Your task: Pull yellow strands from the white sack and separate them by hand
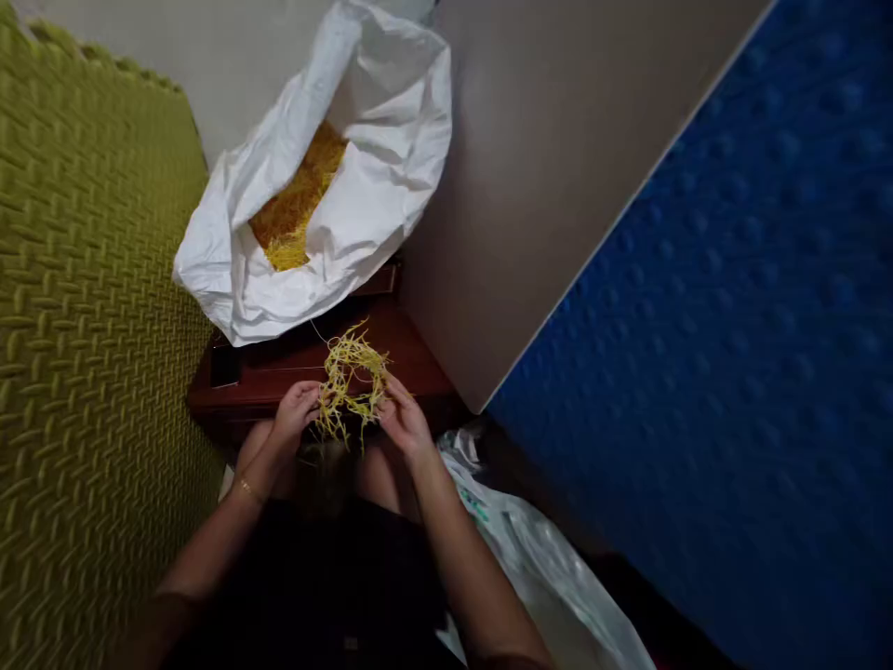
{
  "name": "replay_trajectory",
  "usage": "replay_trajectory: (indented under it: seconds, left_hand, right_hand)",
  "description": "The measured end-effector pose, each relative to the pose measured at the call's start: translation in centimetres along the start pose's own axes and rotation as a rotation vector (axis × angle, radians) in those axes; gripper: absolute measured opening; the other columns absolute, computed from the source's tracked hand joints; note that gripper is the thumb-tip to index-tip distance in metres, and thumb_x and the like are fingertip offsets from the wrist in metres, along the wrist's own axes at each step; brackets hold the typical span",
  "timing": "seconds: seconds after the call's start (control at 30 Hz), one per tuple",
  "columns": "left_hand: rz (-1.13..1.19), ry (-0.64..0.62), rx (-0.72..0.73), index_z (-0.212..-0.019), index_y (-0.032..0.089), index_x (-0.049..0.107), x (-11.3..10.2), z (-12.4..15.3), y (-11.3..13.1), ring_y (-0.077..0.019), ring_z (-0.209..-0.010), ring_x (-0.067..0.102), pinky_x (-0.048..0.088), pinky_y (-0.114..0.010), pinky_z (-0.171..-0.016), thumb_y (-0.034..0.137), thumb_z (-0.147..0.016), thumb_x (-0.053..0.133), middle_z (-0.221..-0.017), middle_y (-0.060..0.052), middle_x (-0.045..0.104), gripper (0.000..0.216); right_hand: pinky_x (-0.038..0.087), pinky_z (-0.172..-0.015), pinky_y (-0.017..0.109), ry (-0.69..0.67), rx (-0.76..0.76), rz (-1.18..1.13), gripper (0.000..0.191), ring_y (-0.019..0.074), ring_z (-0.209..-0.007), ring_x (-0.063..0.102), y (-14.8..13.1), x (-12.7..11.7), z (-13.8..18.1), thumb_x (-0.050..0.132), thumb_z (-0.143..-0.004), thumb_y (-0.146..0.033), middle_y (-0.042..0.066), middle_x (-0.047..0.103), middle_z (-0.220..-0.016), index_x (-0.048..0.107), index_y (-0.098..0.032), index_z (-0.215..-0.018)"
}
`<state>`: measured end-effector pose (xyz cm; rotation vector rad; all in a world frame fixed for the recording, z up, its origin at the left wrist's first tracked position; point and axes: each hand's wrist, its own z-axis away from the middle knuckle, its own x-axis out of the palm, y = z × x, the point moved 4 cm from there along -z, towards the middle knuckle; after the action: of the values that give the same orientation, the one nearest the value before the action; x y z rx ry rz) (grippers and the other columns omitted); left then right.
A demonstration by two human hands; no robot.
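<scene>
A loose tangle of thin yellow strands [351, 378] hangs between both hands, just above my knees. My left hand [296, 412] pinches its left side with curled fingers. My right hand [403, 418] grips its right side, fingers closed on the strands. Behind the tangle stands a low dark red-brown wooden table [279, 368]. On its far part lies an open white sack [377, 177] holding a heap of the same yellow-orange strands [297, 200].
A green woven-pattern foam mat [90, 326] covers the left. A blue dotted mat [732, 372] covers the right, with a grey panel [544, 177] beside it. A clear plastic bag [551, 577] lies by my right leg. A thin bracelet [246, 488] circles my left wrist.
</scene>
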<state>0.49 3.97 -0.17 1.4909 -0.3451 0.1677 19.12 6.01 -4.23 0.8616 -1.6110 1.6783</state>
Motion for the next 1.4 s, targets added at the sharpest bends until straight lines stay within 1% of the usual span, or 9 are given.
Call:
replay_trajectory:
  seconds: [0.17, 0.6, 0.9, 1.07, 1.13, 1.2, 1.27, 1.33, 1.4]
  left_hand:
    - [-0.008, -0.017, 0.002, -0.093, 0.015, 0.057, -0.2, -0.8, -0.2, -0.0125, -0.082, 0.061, 0.047, -0.023, -0.071, 0.037, -0.069, 0.069, -0.093, -0.005, 0.064, 0.034]
    - [0.036, 0.039, -0.019, -0.098, 0.018, 0.051, 0.1, -1.0, 1.2, -0.0125, -0.078, 0.062, 0.049, -0.028, -0.073, 0.033, -0.065, 0.073, -0.087, -0.002, 0.063, 0.042]
    - [0.013, 0.107, 0.04, -0.099, 0.018, 0.051, -2.8, -1.9, 2.4, -0.0058, -0.066, 0.055, 0.043, -0.018, -0.062, 0.027, -0.061, 0.074, -0.077, 0.004, 0.056, 0.046]
    - [-0.014, 0.15, 0.161, -0.098, 0.015, 0.051, -4.7, -2.7, 2.6, -0.0073, -0.066, 0.055, 0.043, -0.022, -0.067, 0.026, -0.061, 0.071, -0.076, 0.002, 0.057, 0.044]
    - [-0.068, 0.174, 0.201, -0.099, 0.016, 0.051, -5.3, -2.7, 2.7, -0.0076, -0.066, 0.054, 0.043, -0.022, -0.068, 0.027, -0.062, 0.069, -0.076, 0.002, 0.057, 0.042]
    - [-0.241, 0.142, 0.219, -0.099, 0.016, 0.053, -5.8, -2.6, 2.7, -0.0081, -0.065, 0.053, 0.042, -0.022, -0.066, 0.027, -0.064, 0.066, -0.074, 0.002, 0.057, 0.038]
    - [-0.562, -0.011, 0.159, -0.094, 0.016, 0.058, -6.0, -2.3, 2.3, -0.0095, -0.065, 0.053, 0.041, -0.022, -0.065, 0.027, -0.065, 0.063, -0.074, 0.001, 0.059, 0.031]
    - [-0.908, -0.229, 0.042, -0.087, 0.017, 0.063, -6.4, -2.0, 1.5, -0.0119, -0.068, 0.055, 0.04, -0.023, -0.065, 0.029, -0.066, 0.063, -0.076, 0.0, 0.063, 0.024]
    - [-1.099, -0.327, -0.014, -0.084, 0.019, 0.066, -6.9, -1.8, 1.5, -0.014, -0.072, 0.057, 0.041, -0.024, -0.068, 0.032, -0.069, 0.062, -0.08, -0.001, 0.066, 0.021]
  right_hand:
    - [0.037, -0.038, 0.013, -0.053, -0.007, -0.025, 0.023, 0.0016, -0.042, 0.045, -0.7, -0.1, -0.6, 0.066, -0.069, -0.018, -0.007, 0.064, -0.066, 0.061, -0.023, -0.092]
    - [0.039, -0.04, 0.013, -0.079, 0.004, -0.002, 0.023, 0.002, -0.044, 0.045, -0.9, 1.5, -0.5, 0.067, -0.069, -0.017, -0.004, 0.064, -0.073, 0.063, -0.021, -0.091]
    - [0.041, -0.042, 0.013, -0.037, 0.047, 0.084, 0.028, 0.0021, -0.046, 0.046, 1.0, 0.9, -2.1, 0.071, -0.066, -0.019, -0.004, 0.066, -0.076, 0.063, -0.022, -0.093]
    - [0.041, -0.043, 0.016, -0.025, 0.082, 0.18, 0.029, 0.0036, -0.047, 0.045, 2.3, 1.6, -3.1, 0.071, -0.065, -0.024, -0.004, 0.064, -0.076, 0.063, -0.024, -0.093]
    - [0.041, -0.045, 0.017, -0.044, 0.065, 0.288, 0.029, 0.0039, -0.047, 0.045, 2.7, 2.1, -3.3, 0.07, -0.067, -0.029, -0.004, 0.064, -0.079, 0.062, -0.025, -0.095]
    - [0.041, -0.048, 0.019, -0.136, 0.107, 0.531, 0.03, 0.0053, -0.051, 0.048, 3.3, 2.4, -3.3, 0.067, -0.069, -0.033, -0.002, 0.064, -0.083, 0.062, -0.023, -0.097]
    - [0.045, -0.054, 0.022, -0.301, 0.226, 0.898, 0.036, 0.0091, -0.061, 0.055, 4.1, 2.3, -3.1, 0.067, -0.068, -0.034, 0.001, 0.065, -0.089, 0.061, -0.021, -0.102]
    - [0.048, -0.068, 0.027, -0.441, 0.328, 1.309, 0.048, 0.0155, -0.079, 0.06, 4.3, 1.9, -2.8, 0.07, -0.062, -0.031, 0.005, 0.065, -0.1, 0.061, -0.019, -0.108]
    - [0.046, -0.082, 0.032, -0.503, 0.361, 1.666, 0.056, 0.0217, -0.094, 0.059, 3.4, 2.0, -2.8, 0.073, -0.055, -0.026, 0.008, 0.064, -0.109, 0.061, -0.019, -0.109]
